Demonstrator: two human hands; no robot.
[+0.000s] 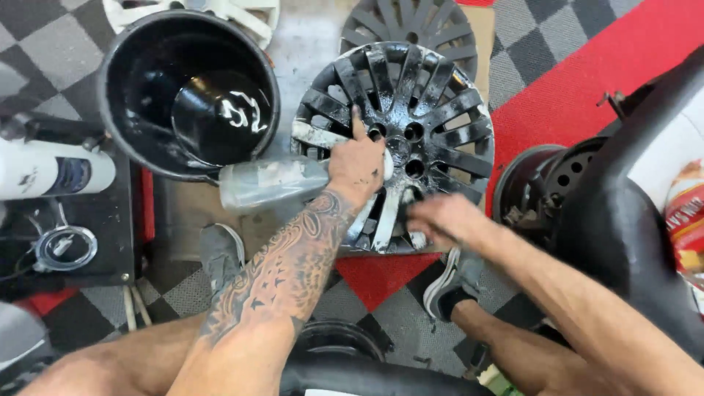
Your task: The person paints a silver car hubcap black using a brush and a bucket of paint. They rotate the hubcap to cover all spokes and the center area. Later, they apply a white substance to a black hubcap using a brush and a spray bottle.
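A black-coated hubcap (433, 110) with many spokes lies flat on the floor between my feet, with bare silver showing on its lower-left spokes. My left hand (356, 165), on a tattooed forearm, grips the neck of a cloudy plastic bottle (271, 183) that lies sideways, and its forefinger points onto the hubcap. My right hand (440, 218) is blurred and rests on the hubcap's near rim. Whether it holds anything is unclear.
A black bucket (117, 110) of dark liquid stands at left. A grey hubcap (411, 26) and a white one (242, 15) lie behind. A white spray bottle (51, 170) is far left, a steel wheel (543, 183) and a black curved part (623, 220) at right. My shoes (220, 253) (449, 284) rest on checkered tiles.
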